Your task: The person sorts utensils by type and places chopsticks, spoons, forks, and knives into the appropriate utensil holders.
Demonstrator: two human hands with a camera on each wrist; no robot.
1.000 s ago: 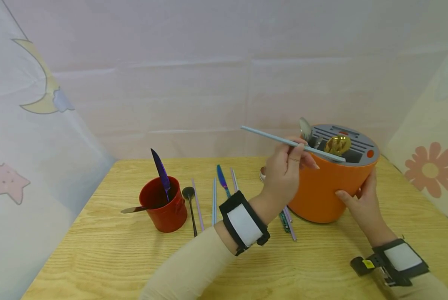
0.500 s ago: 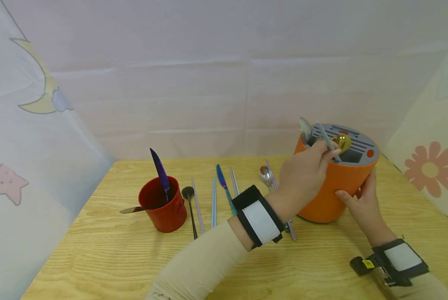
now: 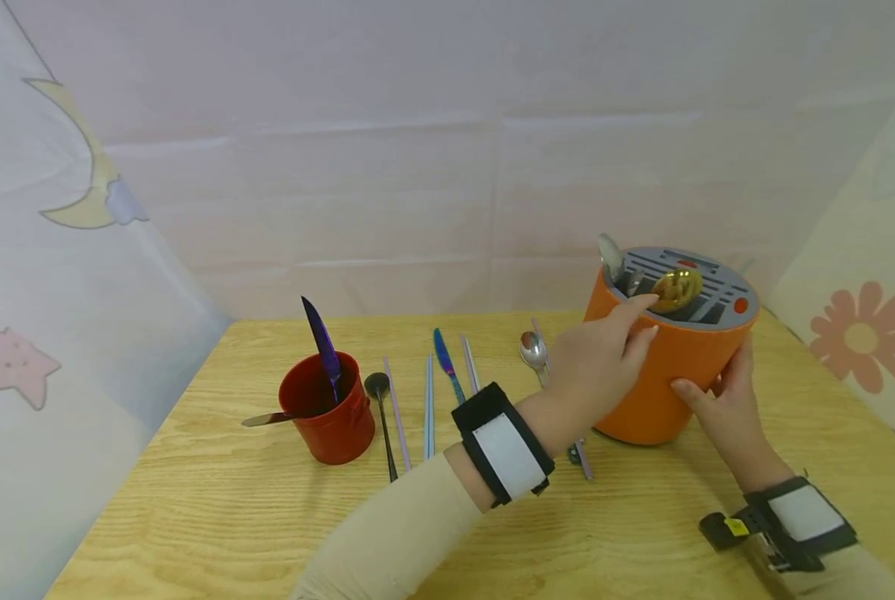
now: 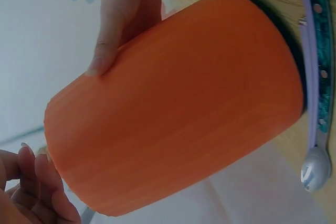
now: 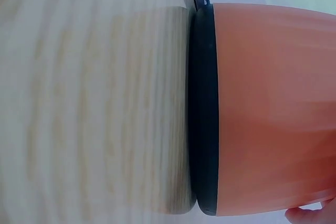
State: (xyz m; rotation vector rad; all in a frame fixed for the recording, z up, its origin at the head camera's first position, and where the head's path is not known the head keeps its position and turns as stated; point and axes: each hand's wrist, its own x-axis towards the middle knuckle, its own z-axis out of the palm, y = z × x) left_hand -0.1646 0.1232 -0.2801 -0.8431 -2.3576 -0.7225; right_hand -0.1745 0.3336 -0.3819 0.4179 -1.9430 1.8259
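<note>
An orange utensil holder (image 3: 661,375) with a grey slotted lid (image 3: 725,287) stands on the right of the wooden table (image 3: 252,517). A gold utensil head (image 3: 677,287) and a silver spoon (image 3: 609,253) stick out of the lid. My left hand (image 3: 622,333) hovers at the holder's near rim with relaxed fingers and holds nothing. My right hand (image 3: 717,392) grips the holder's right side, thumb in front. In the left wrist view the right hand's fingers (image 4: 123,19) lie on the orange holder's wall (image 4: 173,108). The right wrist view shows the holder's wall (image 5: 273,108) and black base (image 5: 205,108).
A red cup (image 3: 327,412) at the left holds a purple knife (image 3: 320,337) and a grey handle (image 3: 263,419). Between cup and holder lie a black spoon (image 3: 378,396), several chopsticks (image 3: 427,400), a blue knife (image 3: 445,362) and a silver spoon (image 3: 532,348). Fabric walls close in three sides.
The left hand carried a light-blue chopstick to the lid, tipped it into the holder and let go. It now draws back with nothing in it. The right hand has stayed on the holder.
</note>
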